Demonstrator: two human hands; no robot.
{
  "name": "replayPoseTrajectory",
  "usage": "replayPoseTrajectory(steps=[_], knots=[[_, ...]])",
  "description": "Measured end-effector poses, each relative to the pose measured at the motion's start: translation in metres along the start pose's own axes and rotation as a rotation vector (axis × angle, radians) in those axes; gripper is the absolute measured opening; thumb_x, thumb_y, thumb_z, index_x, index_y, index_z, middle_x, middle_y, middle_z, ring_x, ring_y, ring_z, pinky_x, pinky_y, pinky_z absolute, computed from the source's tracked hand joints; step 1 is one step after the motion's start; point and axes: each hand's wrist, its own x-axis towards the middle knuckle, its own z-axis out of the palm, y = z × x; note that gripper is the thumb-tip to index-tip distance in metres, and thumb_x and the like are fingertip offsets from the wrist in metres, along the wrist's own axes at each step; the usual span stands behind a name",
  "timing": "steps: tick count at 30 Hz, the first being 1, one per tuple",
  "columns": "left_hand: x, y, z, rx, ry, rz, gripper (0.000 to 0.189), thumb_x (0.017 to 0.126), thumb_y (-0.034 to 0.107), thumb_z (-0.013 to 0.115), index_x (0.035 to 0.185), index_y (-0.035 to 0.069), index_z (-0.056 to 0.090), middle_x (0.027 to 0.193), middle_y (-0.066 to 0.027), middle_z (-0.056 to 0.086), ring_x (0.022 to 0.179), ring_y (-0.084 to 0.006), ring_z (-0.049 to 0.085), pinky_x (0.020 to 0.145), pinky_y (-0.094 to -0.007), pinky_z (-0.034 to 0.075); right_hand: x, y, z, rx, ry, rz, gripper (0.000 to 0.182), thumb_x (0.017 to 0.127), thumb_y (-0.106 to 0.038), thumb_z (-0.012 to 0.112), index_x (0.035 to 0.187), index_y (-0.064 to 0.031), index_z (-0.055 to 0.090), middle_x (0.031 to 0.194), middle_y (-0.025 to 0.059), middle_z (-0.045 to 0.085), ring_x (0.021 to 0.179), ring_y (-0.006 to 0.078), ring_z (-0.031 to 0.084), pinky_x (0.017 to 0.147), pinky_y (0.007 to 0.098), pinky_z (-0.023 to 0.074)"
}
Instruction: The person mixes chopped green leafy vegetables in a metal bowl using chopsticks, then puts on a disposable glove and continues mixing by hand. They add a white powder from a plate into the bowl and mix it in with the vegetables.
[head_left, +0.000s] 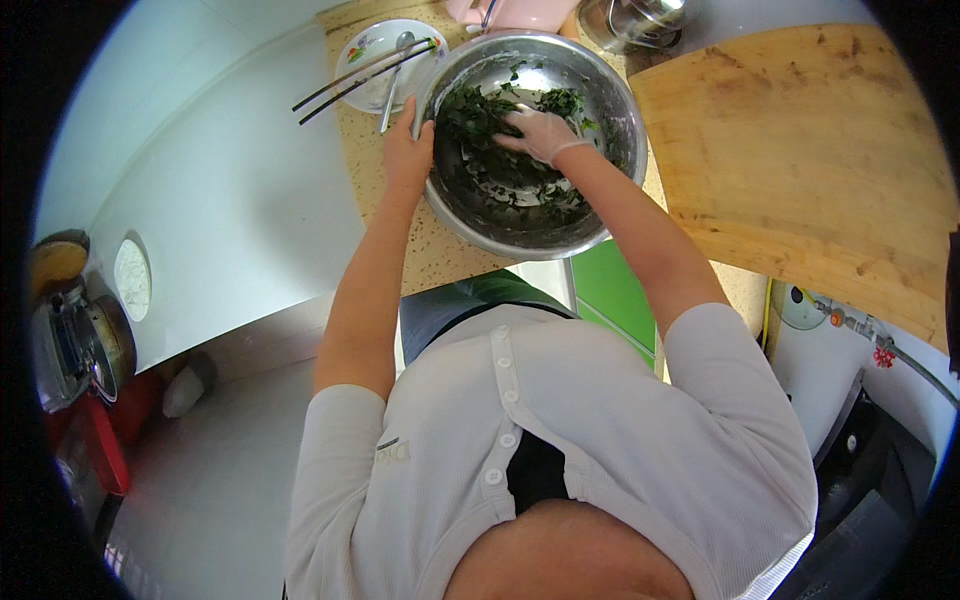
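A large stainless steel mixing bowl rests on the speckled countertop in front of me. Chopped dark leafy greens lie inside it, with bits stuck along the wall and a whitish residue near the rim. My left hand grips the bowl's left rim, thumb on the inner side. Inside the bowl, my right hand wears a clear disposable glove and presses into the greens. Its thumb and fingers look spread, but the fingertips are partly buried, so whether they hold any leaves cannot be seen.
Left of the bowl, a floral-patterned bowl carries dark chopsticks and a metal spoon. A wooden board lies to the right. Behind stand a pink plastic container and a metal pot. White powder sits far left.
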Motion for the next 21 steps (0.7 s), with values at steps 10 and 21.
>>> replayPoseTrajectory(steps=[10, 21], knots=[[-0.007, 0.003, 0.006, 0.003, 0.074, 0.052, 0.05, 0.085, 0.011, 0.058, 0.134, 0.006, 0.047, 0.124, -0.0207, 0.056, 0.112, -0.0315, 0.056, 0.092, -0.0354, 0.042, -0.098, -0.036, 0.033, -0.153, -0.154, -0.073, 0.048, 0.072, -0.045, 0.07, 0.104, -0.0093, 0.067, 0.133, 0.0253, 0.039, 0.12, 0.0449, 0.039, 0.099, 0.053, 0.0367], [0.001, -0.004, 0.0, 0.005, 0.0, 0.147, 0.051, 0.085, 0.012, 0.059, 0.133, 0.003, 0.046, 0.123, -0.0213, 0.056, 0.112, -0.032, 0.055, 0.094, -0.0356, 0.042, 0.052, -0.007, -0.035, -0.454, 0.038, 0.091, 0.037, 0.082, -0.027, 0.061, 0.119, -0.0266, 0.06, 0.13, 0.0073, 0.048, 0.122, 0.0284, 0.045, 0.1, 0.0544, 0.03]])
